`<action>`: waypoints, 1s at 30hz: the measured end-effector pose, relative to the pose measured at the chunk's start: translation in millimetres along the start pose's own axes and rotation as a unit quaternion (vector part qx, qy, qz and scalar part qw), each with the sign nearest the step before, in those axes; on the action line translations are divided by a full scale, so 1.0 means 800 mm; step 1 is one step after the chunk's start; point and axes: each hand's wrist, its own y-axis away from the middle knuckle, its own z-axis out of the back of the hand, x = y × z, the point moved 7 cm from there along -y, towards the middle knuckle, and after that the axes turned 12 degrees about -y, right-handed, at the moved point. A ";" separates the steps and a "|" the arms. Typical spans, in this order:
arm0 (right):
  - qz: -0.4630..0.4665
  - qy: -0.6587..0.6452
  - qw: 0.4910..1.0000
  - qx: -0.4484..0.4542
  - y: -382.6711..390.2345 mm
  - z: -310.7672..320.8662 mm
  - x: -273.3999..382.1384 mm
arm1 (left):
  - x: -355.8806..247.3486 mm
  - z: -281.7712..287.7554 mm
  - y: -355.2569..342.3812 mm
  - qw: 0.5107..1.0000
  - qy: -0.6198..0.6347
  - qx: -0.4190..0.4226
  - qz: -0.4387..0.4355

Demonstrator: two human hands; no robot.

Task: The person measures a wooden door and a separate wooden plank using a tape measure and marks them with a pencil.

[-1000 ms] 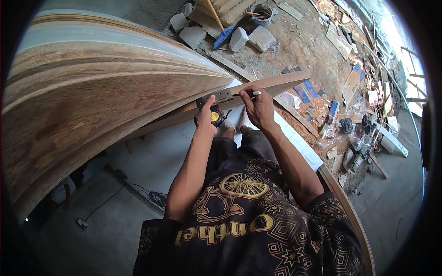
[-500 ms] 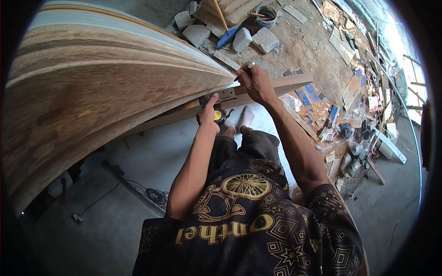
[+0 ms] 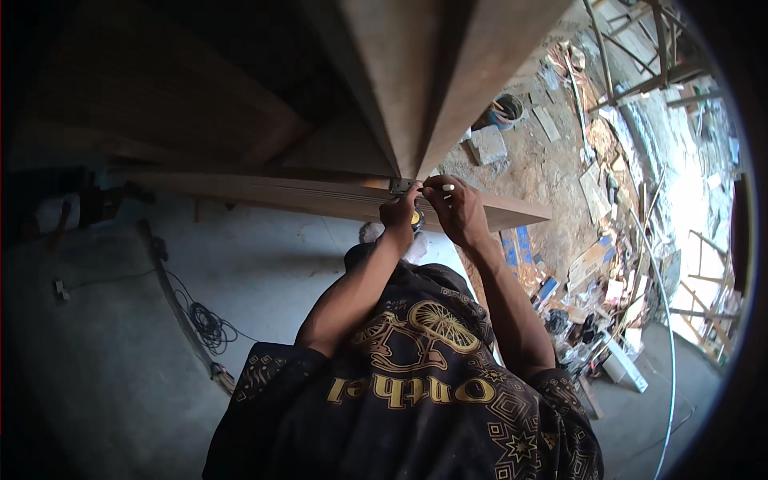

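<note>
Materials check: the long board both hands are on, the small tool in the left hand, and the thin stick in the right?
Long board: looks like bare wood, matte brown, faint grain lines along its face; no visible coating.
Small tool in the left hand: a yellow casing, probably plastic, mostly hidden; the grey strip at the board edge looks like metal.
Thin stick in the right hand: pale tip, too small to tell the material.

Single head-worn fisheye view, looking steeply down past chest, close over wooden plank (image 3: 320, 196), rim bent
</note>
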 end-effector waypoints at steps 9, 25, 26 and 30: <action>0.016 0.152 0.981 0.117 -0.024 -0.086 0.041 | 0.054 -0.011 -0.026 0.995 0.086 -0.050 -0.030; -0.072 0.252 0.961 0.084 -0.045 -0.128 0.022 | 0.022 0.011 0.000 0.985 0.081 0.086 0.122; -0.076 0.254 0.961 0.082 -0.044 -0.127 0.018 | 0.024 0.008 0.000 0.986 0.083 0.084 0.119; -0.073 0.284 0.953 0.077 -0.044 -0.133 0.018 | 0.028 0.007 -0.001 0.982 0.088 0.101 0.133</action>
